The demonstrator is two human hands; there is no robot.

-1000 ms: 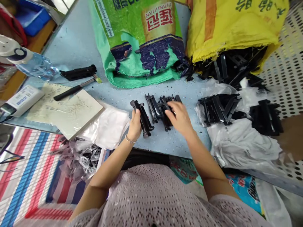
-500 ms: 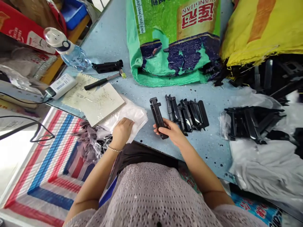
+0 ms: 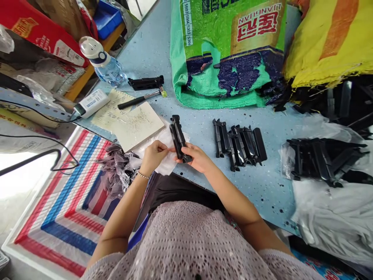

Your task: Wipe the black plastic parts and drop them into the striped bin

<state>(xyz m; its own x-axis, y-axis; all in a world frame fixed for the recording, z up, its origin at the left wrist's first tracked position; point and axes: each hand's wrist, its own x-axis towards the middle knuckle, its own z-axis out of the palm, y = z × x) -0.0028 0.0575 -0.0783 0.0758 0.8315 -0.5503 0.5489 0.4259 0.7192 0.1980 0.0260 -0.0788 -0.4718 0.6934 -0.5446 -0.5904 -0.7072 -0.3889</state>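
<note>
At the near edge of the table (image 3: 201,111), the right hand (image 3: 197,157) grips a black part (image 3: 179,136) low, apparently keeping its far end free; the left hand (image 3: 154,156) pinches white plastic (image 3: 166,168).

A: Hands?
B: Bare left hand (image 3: 154,154): fingers bent in near the thumb. Bare right hand (image 3: 195,157): curled in a grip, thumb on top.
A: Arms?
B: Elbows bent, forearms (image 3: 231,196) angled inward, hands close together.
</note>
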